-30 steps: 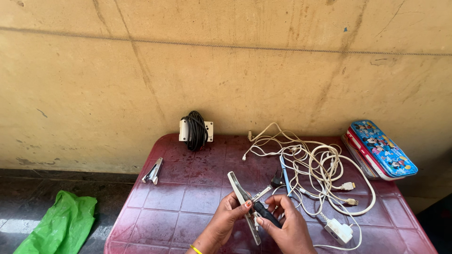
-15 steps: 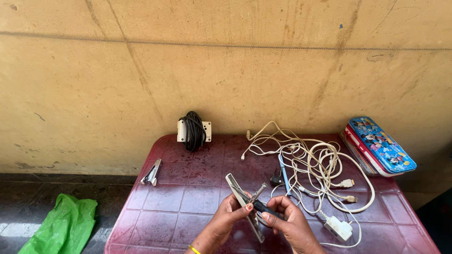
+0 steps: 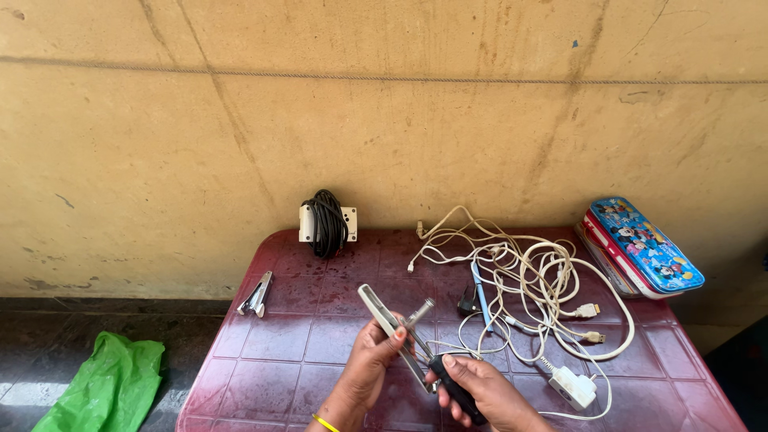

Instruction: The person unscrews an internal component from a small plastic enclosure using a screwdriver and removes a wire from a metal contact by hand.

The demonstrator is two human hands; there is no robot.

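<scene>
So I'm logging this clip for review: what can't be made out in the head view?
- Right hand: the bottom edge cuts off its wrist.
- Black-handled tool: fingers cover the handle; kind unclear.
- Metal strip: lower end hidden behind left hand.
- White cables: tangled, ends too small.

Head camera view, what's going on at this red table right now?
A person works over a dark red plastic table set against a wall. The left hand grips a flat metal tool, while the right hand holds a black-handled tool that meets it. A tangle of white cables lies to the right, and a black cord wound on a white block sits at the table's back.
</scene>
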